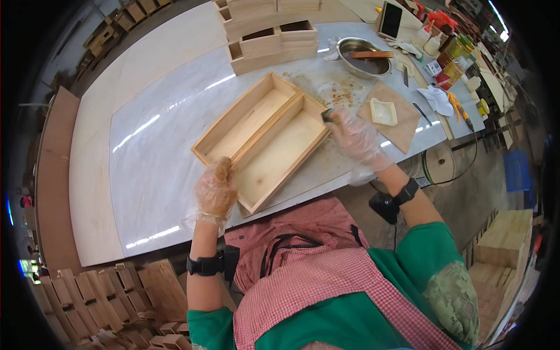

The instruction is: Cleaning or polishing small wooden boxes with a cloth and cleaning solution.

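A pale wooden box with two long open compartments lies slantwise on the table before me. My left hand, in a clear plastic glove with brown stains, is closed on the box's near left end where the divider meets it. My right hand, gloved in clear plastic too, pinches a small dark sponge-like pad against the box's far right corner. The pad's exact kind is hard to make out, since the fingers cover part of it.
Behind the box stand stacked wooden drawer boxes. A metal bowl with a flat brush across it sits at the far right. Nearer are a small square dish on a brown board, plus bottles, a cloth and a phone-like screen.
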`<state>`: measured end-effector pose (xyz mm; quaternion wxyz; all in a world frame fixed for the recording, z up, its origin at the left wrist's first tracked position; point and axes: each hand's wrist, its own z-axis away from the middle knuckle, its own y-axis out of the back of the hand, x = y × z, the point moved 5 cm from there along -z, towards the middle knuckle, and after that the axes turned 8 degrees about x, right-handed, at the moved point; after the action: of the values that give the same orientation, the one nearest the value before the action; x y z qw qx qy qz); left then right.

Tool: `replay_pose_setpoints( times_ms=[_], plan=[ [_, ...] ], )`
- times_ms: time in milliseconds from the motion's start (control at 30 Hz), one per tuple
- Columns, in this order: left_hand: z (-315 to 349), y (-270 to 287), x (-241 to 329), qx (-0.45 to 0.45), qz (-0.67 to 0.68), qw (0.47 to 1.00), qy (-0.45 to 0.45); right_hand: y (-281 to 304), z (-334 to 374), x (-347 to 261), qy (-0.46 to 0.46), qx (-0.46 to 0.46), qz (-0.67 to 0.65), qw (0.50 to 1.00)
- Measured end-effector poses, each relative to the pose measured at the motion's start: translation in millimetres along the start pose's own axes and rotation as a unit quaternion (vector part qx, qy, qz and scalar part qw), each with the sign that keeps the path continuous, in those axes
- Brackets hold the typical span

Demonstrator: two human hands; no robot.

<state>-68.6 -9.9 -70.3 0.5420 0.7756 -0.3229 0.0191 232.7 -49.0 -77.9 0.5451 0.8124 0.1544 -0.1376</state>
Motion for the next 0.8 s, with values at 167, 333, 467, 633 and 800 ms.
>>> replay_pose_setpoints(
  times_ms=[167,333,467,633,800],
  plan=[
    [0,-2,-2,-0.002,0.009,1.0,0.02,-27,47,-137,0.215,-0.046,-0.18,0.959],
    [2,-2,-4,0.038,0.01,0.999,0.019,-23,37,-139,0.2,-0.099,-0.121,0.967],
    [0,1,3,0.057,0.002,0.998,0.021,-14,29,-106,0.126,0.056,-0.204,0.969],
    [2,-7,-8,0.011,0.001,0.998,0.059,-38,52,-171,0.237,-0.075,-0.165,0.954],
    [46,32,-4,0.169,0.186,0.967,0.041,-13,14,-151,0.199,-0.058,-0.155,0.966]
  ],
)
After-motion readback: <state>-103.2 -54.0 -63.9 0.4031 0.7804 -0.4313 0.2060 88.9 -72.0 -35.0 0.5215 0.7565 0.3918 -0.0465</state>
